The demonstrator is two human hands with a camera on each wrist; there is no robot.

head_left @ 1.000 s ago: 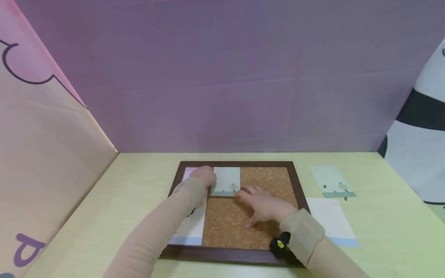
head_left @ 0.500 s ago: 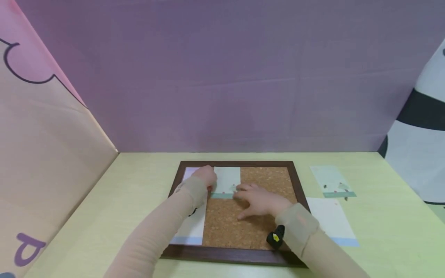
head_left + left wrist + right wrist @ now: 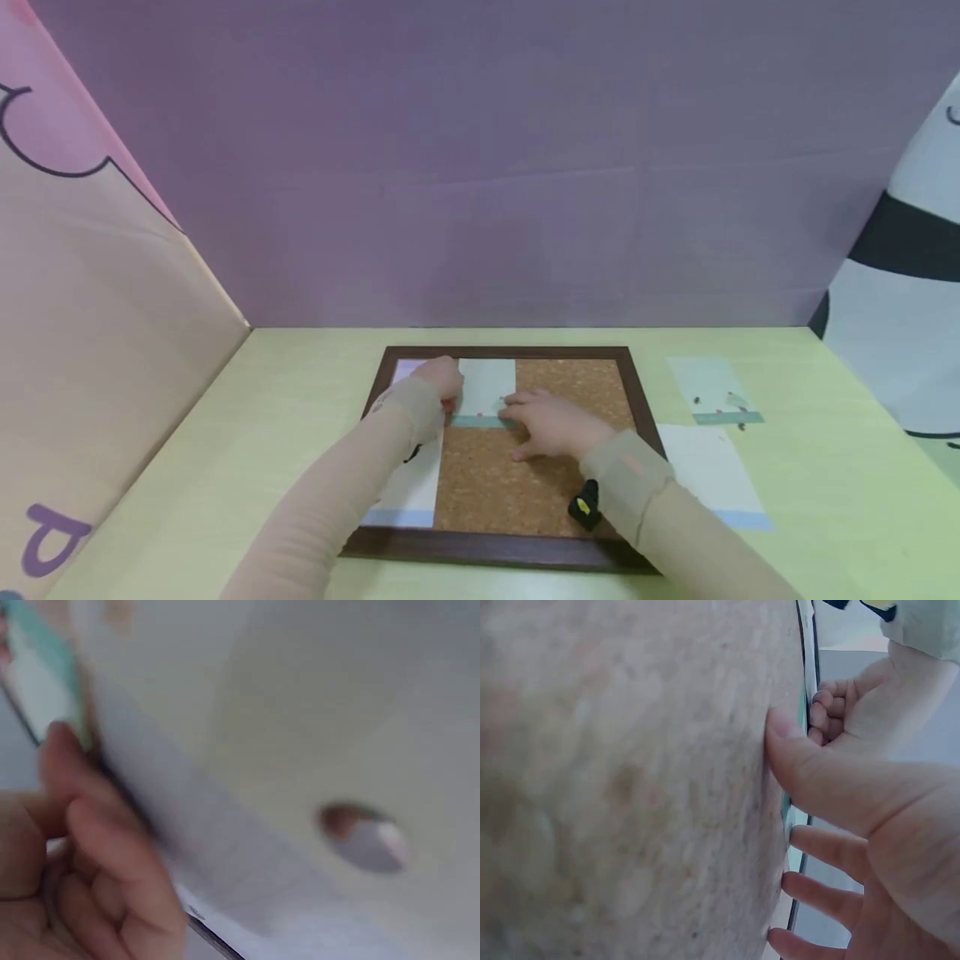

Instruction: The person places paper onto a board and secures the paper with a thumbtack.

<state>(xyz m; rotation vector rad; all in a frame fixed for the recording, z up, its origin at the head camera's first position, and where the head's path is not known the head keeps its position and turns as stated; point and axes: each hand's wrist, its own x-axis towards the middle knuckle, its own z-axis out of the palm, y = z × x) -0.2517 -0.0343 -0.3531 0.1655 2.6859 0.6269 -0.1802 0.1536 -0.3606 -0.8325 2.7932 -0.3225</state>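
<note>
A small white paper card (image 3: 483,387) with a green strip along its near edge lies at the far side of the framed cork board (image 3: 510,483). My left hand (image 3: 438,379) is at its left edge, fingers curled, fingertips at the card beside the green strip. In the left wrist view those curled fingers (image 3: 112,847) reach the card's corner. My right hand (image 3: 551,423) rests with fingers spread, fingertips on the card's near right corner and thumb over the cork. Under my left wrist lies a larger white sheet (image 3: 412,492) with a blue strip, partly hidden by the arm.
Right of the board, another green-stripped card (image 3: 708,383) and a blue-stripped sheet (image 3: 712,467) lie on the pale table (image 3: 825,500). The board's dark wooden frame (image 3: 480,547) forms a raised edge. A purple wall (image 3: 525,167) stands behind the table.
My right hand has moved slightly away from me and to the left at the card's corner. The card's near edge has come down a little toward me. My left hand stays nearly still.
</note>
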